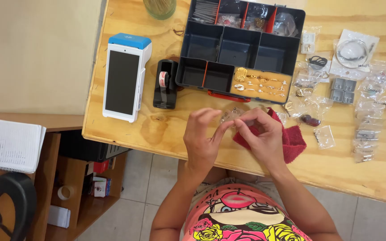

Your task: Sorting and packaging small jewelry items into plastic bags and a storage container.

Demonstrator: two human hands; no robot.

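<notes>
Both hands meet over the front edge of the wooden table [126,129]. My left hand [202,140] and my right hand [260,136] pinch a small clear plastic bag [232,115] between their fingertips. What the bag holds is too small to tell. A red cloth [293,138] lies under and beside my right hand. Just beyond the hands stands a black compartment organiser box [240,44], with one compartment holding a tan pad of gold and silver jewellery [260,83].
A white and blue handheld payment terminal [125,76] and a black tape dispenser [165,84] lie left of the box. Several small clear bags of jewellery [367,102] cover the table's right side. A glass jar [159,8] stands at the back. A notebook [10,145] rests on a lower shelf, left.
</notes>
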